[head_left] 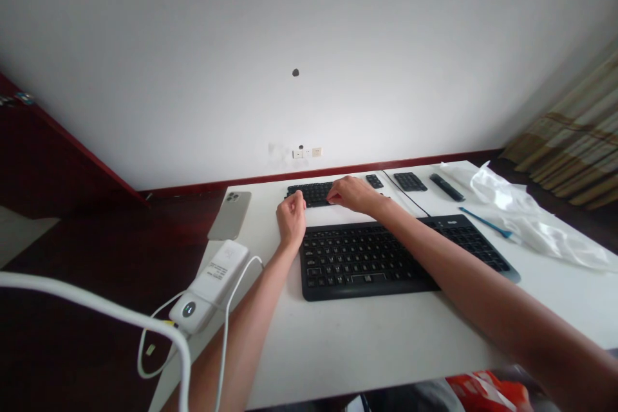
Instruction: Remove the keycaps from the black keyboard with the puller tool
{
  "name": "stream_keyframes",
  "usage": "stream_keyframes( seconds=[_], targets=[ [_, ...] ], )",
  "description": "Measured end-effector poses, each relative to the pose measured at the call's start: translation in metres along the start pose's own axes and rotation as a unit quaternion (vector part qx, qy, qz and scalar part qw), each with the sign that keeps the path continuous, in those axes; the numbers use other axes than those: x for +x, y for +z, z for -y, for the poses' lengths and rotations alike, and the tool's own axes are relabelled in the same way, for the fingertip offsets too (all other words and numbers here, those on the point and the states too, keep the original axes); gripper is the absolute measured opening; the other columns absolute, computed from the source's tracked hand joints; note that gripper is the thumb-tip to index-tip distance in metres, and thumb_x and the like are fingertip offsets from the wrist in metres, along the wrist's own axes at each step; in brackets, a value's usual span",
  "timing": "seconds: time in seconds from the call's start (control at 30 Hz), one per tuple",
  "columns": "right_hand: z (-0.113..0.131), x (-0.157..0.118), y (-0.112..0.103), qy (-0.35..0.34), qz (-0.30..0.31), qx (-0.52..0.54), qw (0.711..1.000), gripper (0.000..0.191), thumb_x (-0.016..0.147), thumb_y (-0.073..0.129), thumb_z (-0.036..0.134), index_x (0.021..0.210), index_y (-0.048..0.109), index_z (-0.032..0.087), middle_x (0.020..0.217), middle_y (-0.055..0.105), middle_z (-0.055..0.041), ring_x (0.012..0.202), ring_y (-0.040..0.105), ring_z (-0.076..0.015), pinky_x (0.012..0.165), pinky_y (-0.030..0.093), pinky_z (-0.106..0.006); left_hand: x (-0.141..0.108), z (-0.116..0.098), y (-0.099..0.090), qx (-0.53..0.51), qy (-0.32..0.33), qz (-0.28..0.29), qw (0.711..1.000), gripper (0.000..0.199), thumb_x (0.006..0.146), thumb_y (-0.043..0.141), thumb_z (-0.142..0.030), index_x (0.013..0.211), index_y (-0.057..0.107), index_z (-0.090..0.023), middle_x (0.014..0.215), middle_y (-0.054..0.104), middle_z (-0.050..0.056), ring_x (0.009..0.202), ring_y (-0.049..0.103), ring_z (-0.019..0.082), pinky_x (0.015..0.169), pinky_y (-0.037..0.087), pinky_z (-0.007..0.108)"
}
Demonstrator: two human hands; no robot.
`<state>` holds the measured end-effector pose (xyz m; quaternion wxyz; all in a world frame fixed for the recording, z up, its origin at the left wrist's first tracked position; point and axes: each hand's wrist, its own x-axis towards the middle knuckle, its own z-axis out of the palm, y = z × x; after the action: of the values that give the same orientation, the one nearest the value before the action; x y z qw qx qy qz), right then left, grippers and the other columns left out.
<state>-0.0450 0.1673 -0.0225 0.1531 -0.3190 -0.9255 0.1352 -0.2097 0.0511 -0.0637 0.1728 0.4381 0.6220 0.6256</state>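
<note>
A black keyboard base [357, 270], its keycaps off, lies across the white table. Behind it a block of black keycaps [313, 192] is laid out in rows. My left hand [291, 212] is closed at the block's left front corner; what its fingers hold, if anything, is too small to tell. Fingers bent together and pointing down, my right hand [350, 193] is at the right part of the block, its fingertips on or just over the keys. Whatever it pinches is hidden. Smaller keycap groups lie to the right, one small [374, 181] and one larger [410, 181].
On the left are a phone [230, 215] and a white power bank [212, 286] with a white cable. To the right lie a black elongated object [447, 187], a blue brush-like tool [485, 222] and crumpled clear plastic [541, 225]. A wall stands behind the white table [376, 347].
</note>
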Motion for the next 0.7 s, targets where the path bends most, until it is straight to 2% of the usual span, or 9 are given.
stream_keyframes(
  seconds=[0.1, 0.37, 0.5, 0.7],
  targets=[
    [-0.002, -0.001, -0.005, -0.012, 0.03, -0.049, 0.998, 0.02, 0.082, 0.07, 0.014, 0.085, 0.085, 0.028, 0.087, 0.08, -0.0035, 0.076, 0.071, -0.0223, 0.067, 0.049, -0.032, 0.0, 0.0, 0.0, 0.001, -0.004, 0.002, 1.0, 0.051, 0.1, 0.048, -0.049, 0.057, 0.045, -0.021, 0.054, 0.046, -0.002, 0.055, 0.041, 0.013, 0.059, 0.032, 0.028],
    [0.003, -0.008, -0.015, -0.038, 0.038, -0.023, 0.998, 0.015, 0.081, 0.075, 0.016, 0.085, 0.084, 0.027, 0.08, 0.077, -0.0021, 0.072, 0.069, -0.0201, 0.068, 0.05, -0.032, 0.0, 0.002, 0.0, -0.002, -0.003, 0.0, 1.0, 0.05, 0.1, 0.048, -0.048, 0.058, 0.045, -0.021, 0.054, 0.044, -0.003, 0.055, 0.042, 0.013, 0.059, 0.033, 0.027],
    [0.006, -0.008, -0.011, -0.034, 0.052, -0.042, 0.997, 0.013, 0.079, 0.082, 0.022, 0.091, 0.084, 0.026, 0.082, 0.076, -0.004, 0.072, 0.068, -0.0214, 0.067, 0.049, -0.033, 0.0, 0.002, 0.0, -0.002, -0.006, 0.002, 1.0, 0.049, 0.099, 0.049, -0.048, 0.058, 0.046, -0.021, 0.053, 0.043, -0.003, 0.055, 0.042, 0.013, 0.059, 0.033, 0.027],
    [0.008, -0.008, -0.006, -0.053, 0.077, -0.076, 0.993, 0.012, 0.08, 0.08, 0.016, 0.087, 0.083, 0.025, 0.081, 0.075, -0.0037, 0.073, 0.068, -0.021, 0.068, 0.048, -0.031, 0.001, 0.003, 0.001, 0.006, -0.009, 0.0, 1.0, 0.05, 0.099, 0.05, -0.048, 0.058, 0.047, -0.021, 0.054, 0.044, -0.003, 0.056, 0.043, 0.013, 0.059, 0.033, 0.027]
  ],
)
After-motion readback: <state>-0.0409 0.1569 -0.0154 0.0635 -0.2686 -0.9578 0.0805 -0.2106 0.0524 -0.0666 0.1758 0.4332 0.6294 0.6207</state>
